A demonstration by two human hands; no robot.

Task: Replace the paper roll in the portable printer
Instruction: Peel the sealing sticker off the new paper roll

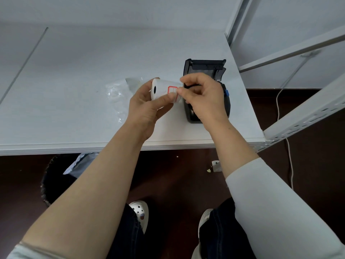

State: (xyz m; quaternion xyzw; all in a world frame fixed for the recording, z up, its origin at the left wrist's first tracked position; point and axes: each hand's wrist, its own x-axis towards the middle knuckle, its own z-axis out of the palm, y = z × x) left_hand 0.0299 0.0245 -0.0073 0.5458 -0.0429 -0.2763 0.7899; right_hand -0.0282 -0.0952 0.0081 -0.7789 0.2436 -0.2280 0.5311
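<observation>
A white paper roll (162,88) with a dark core hole and a red-bordered sticker (172,89) is held above the table. My left hand (147,109) grips the roll from below, thumb on its side. My right hand (202,96) pinches at the sticker on the roll's right part with thumb and forefinger. Behind my right hand the black portable printer (205,69) stands on the white table (74,90) with its lid swung open and a blue button (226,92) on its side. Most of the paper bay is hidden by my right hand.
Crumpled clear plastic wrap (119,90) lies on the table left of the roll. A white metal shelf frame (298,113) rises at the right. The table's front edge (93,146) runs below my hands. A dark bin (56,180) and a white cable (289,156) are on the floor.
</observation>
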